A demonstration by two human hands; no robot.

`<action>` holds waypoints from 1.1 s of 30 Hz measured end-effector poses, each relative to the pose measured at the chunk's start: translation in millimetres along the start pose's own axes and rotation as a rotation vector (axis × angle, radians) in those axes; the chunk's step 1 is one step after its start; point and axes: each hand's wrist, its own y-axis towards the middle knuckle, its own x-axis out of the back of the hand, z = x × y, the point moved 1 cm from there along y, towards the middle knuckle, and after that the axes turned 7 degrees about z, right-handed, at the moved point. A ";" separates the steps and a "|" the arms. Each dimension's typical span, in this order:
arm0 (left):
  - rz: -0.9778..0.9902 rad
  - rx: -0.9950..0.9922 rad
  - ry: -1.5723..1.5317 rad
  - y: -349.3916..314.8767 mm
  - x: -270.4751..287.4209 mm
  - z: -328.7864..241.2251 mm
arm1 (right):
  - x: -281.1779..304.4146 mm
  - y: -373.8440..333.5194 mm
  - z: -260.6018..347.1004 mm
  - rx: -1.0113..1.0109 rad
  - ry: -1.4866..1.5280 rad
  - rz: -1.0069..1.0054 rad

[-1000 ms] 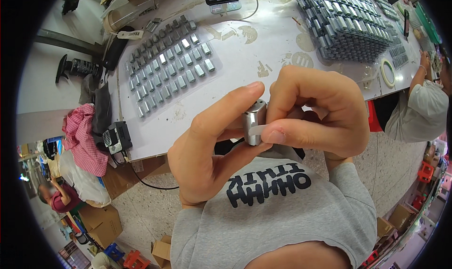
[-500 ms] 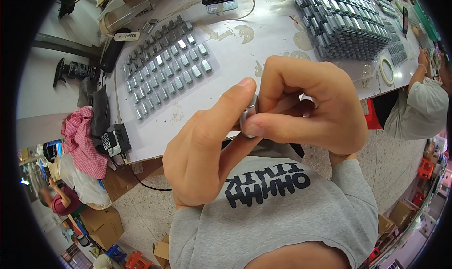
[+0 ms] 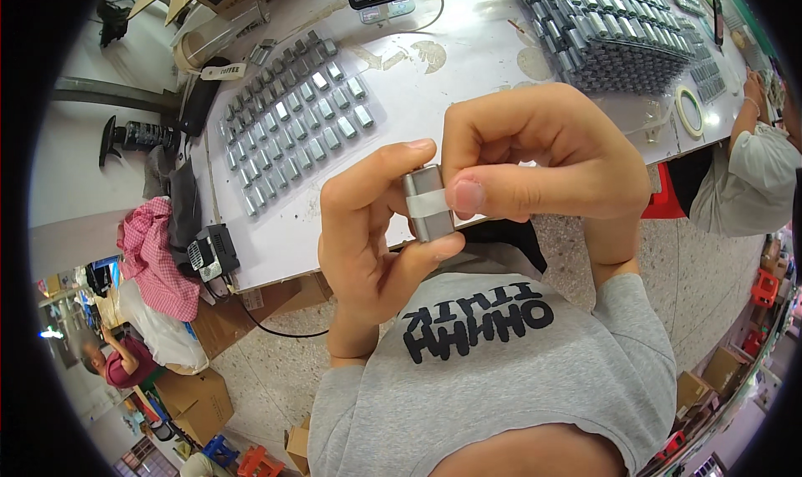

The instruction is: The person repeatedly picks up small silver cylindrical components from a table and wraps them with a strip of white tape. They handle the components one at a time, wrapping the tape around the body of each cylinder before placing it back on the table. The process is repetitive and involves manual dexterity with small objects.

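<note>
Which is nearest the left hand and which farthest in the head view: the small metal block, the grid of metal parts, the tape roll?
From the left hand:
1. Small metal block, pinched in its fingers, at centre.
2. Grid of metal parts, on the table, upper left.
3. Tape roll, on the table's far right edge.

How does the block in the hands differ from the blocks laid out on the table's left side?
The held block has a pale strip of tape across it; the table blocks show none. It is pinched between the left hand and right hand; those lie untouched in rows. All are small grey metal pieces.
</note>
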 end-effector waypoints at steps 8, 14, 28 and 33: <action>-0.125 -0.006 -0.211 -2.6 -3.8 1.5 | -4.3 -1.5 -5.8 0.112 0.039 -0.072; -0.118 -0.027 -0.198 0.1 -8.9 -0.6 | -8.9 -1.1 -3.6 0.163 -0.007 -0.120; -0.181 0.254 0.094 5.6 -22.1 -7.5 | -4.6 -1.3 -19.2 0.285 -0.322 -0.215; -0.077 0.425 0.190 16.0 -20.6 -13.5 | -3.5 -0.3 -27.4 0.312 -0.323 -0.295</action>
